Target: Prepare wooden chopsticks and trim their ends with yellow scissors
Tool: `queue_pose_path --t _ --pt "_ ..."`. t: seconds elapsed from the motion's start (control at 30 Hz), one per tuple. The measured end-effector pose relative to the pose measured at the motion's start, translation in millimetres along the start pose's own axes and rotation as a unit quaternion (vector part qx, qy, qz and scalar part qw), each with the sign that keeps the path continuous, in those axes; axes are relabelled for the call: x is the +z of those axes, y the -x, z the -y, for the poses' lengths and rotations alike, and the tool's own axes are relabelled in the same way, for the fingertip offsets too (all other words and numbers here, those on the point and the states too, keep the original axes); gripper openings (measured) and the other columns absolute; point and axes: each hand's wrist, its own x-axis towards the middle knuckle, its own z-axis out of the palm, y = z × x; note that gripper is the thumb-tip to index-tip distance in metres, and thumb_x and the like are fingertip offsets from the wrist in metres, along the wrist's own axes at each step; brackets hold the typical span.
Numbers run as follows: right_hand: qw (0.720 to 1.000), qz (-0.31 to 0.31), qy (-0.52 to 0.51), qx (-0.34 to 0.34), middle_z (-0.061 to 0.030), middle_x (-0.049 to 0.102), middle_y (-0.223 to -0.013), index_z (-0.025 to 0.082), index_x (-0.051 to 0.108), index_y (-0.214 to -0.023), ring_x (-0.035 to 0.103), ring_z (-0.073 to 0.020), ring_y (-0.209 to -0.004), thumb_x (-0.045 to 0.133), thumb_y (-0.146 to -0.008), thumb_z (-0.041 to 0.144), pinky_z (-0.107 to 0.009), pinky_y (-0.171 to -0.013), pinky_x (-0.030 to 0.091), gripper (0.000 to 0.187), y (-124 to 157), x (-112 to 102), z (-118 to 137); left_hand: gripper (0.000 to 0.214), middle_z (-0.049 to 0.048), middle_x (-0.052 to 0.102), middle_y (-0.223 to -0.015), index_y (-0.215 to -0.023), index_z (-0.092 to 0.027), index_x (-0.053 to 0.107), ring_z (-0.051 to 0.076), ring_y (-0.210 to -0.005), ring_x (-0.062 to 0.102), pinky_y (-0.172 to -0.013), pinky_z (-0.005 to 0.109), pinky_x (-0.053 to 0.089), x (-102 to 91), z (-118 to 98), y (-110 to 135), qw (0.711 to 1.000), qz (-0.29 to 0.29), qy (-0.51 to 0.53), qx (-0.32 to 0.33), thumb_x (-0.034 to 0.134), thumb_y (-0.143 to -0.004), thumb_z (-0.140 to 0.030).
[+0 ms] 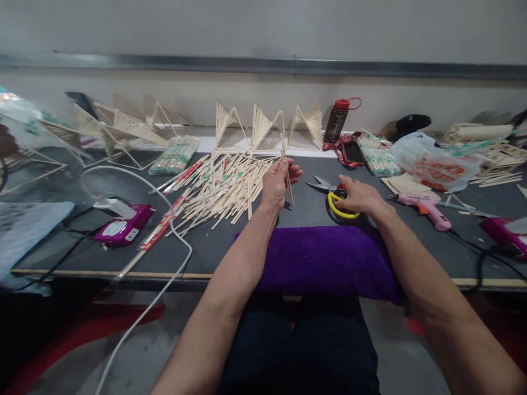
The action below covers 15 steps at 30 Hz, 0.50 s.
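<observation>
In the head view my left hand (275, 185) is closed around a few thin wooden sticks (290, 193), held nearly upright above the dark table. How many sticks it grips, I cannot tell. My right hand (361, 196) has its thumb and fingers around the yellow-and-red handles of a pair of scissors (342, 207). The blades are parted and point left, low over the table. Just left of my left hand lies a loose heap of wooden sticks (230, 192). A purple cloth (325, 260) covers the table edge in front of me.
Fan-shaped stick models (267, 126) stand along the wall. A bottle (335, 123), a plastic bag (436, 162) and packed sticks (175, 154) are at the back. A pink glue gun (426, 208) lies right. A white cable (187, 247) crosses the left edge near a purple power block (123, 225).
</observation>
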Motion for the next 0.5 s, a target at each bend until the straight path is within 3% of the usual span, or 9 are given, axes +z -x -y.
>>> queue_pose_path --t 0.13,0.23,0.33,0.4,0.5 --pt "0.999 -0.005 -0.036 0.023 -0.0116 0.063 -0.111 0.021 0.035 -0.138 0.06 -0.0296 -0.097 0.061 -0.066 0.058 -0.035 -0.073 0.043 0.086 1 2 0 0.022 0.0004 0.066 -0.076 -0.086 -0.019 0.06 0.012 -0.069 0.067 -0.07 0.029 0.053 9.3 14 8 0.998 0.059 -0.038 0.006 0.055 -0.084 -0.039" --pt "0.995 -0.031 -0.083 0.043 -0.01 0.065 -0.106 0.021 0.043 -0.132 0.06 -0.0283 -0.094 0.063 -0.064 0.056 -0.035 -0.074 0.043 0.079 -1 6 -7 0.022 0.0008 0.066 -0.076 -0.087 -0.019 0.06 0.011 -0.07 0.066 -0.073 0.03 0.053 12.7 15 13 0.996 0.07 -0.056 0.006 0.056 -0.083 -0.04" --pt "0.974 -0.061 -0.213 0.049 -0.0083 0.064 -0.106 0.021 0.051 -0.124 0.059 -0.0257 -0.094 0.064 -0.063 0.048 -0.034 -0.075 0.043 0.068 -3 8 -13 0.022 0.0009 0.066 -0.076 -0.086 -0.019 0.06 0.011 -0.071 0.066 -0.073 0.029 0.053 13.1 16 15 0.995 0.081 -0.062 0.013 0.056 -0.083 -0.041" --pt "0.928 -0.061 -0.365 0.038 -0.0065 0.063 -0.103 0.02 0.053 -0.119 0.059 -0.0206 -0.085 0.06 -0.066 0.043 -0.03 -0.068 0.044 0.058 -1 4 -13 0.023 0.0011 0.066 -0.075 -0.086 -0.019 0.061 0.012 -0.07 0.066 -0.072 0.03 0.054 12.7 17 15 0.994 0.089 -0.053 0.024 0.057 -0.082 -0.041" --pt "0.815 -0.026 -0.579 -0.011 -0.0012 0.059 -0.086 0.023 0.051 -0.117 0.052 -0.0119 -0.061 0.055 -0.07 0.041 -0.023 -0.051 0.039 0.05 9 -11 -4 0.026 0.0014 0.065 -0.075 -0.086 -0.018 0.061 0.012 -0.069 0.066 -0.072 0.03 0.054 11.3 18 13 0.995 0.083 -0.04 0.03 0.058 -0.081 -0.043"
